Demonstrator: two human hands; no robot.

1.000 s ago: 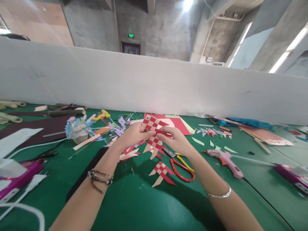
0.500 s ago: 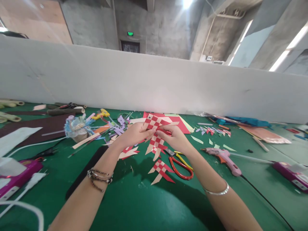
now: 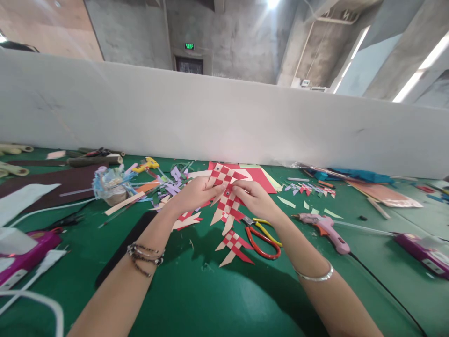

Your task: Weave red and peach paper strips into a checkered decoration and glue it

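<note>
My left hand point(image 3: 194, 194) and my right hand point(image 3: 254, 199) meet above the green table point(image 3: 210, 299). Both pinch a woven paper fish point(image 3: 227, 196) made of red and cream strips, held up with its loose strip ends pointing down. My left fingers grip its upper left part, my right fingers its right side. A smaller woven red and cream fish point(image 3: 234, 245) lies flat on the table just below. Beaded bracelets sit on my left wrist and a silver bangle on my right.
Red-handled scissors point(image 3: 261, 238) lie beside the small fish. A pink glue gun point(image 3: 324, 227) rests to the right, a yellow one point(image 3: 147, 164) at the back left. Paper scraps point(image 3: 168, 187), red card sheets point(image 3: 257, 180) and a white partition wall point(image 3: 224, 121) fill the back.
The woven fish has dropped slightly and turned between my fingers. My hands stay together on it, and the view has shifted a little upward.
</note>
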